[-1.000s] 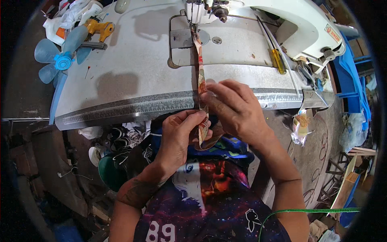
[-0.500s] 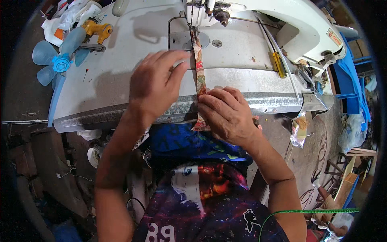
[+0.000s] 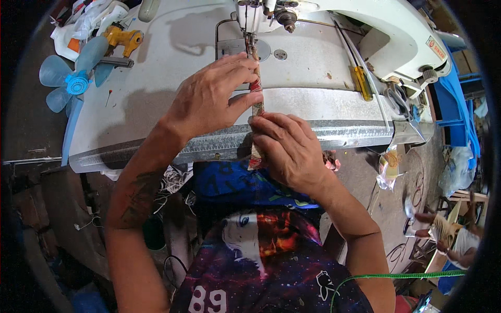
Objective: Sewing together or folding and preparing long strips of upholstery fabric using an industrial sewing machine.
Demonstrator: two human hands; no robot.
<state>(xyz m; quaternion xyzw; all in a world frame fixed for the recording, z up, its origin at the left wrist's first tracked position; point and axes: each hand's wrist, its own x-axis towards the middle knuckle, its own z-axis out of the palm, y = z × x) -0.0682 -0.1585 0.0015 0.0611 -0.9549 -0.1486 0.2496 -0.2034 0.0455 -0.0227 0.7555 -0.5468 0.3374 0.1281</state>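
The narrow strip of patterned red-and-brown fabric (image 3: 256, 99) runs from the needle area of the white industrial sewing machine (image 3: 334, 31) straight back toward the person, crossing the front edge of the pale grey machine table (image 3: 135, 104) and hanging down past it to the lap. It looks light and limp, a folded band with no stiffness of its own, so it will likely buckle or twist unless kept taut from both ends; the sensible places to hold it are its two long edges, close to the needle and again at the table's front edge.

At the far left edge of the table lies a light blue plastic fan blade (image 3: 70, 81), and beside it, toward the back left corner, a yellow tool body (image 3: 122, 37). The left hand (image 3: 209, 96) lies flat on the table near its middle, fingers stretched toward the needle, thumb and fingertips pressing the strip's left edge rather than closing round it. The right hand (image 3: 289, 148) sits at the front edge, fingers curled and pinching the strip where it leaves the table. Farther right, a yellow-handled screwdriver (image 3: 360, 83) rests on the machine bed.
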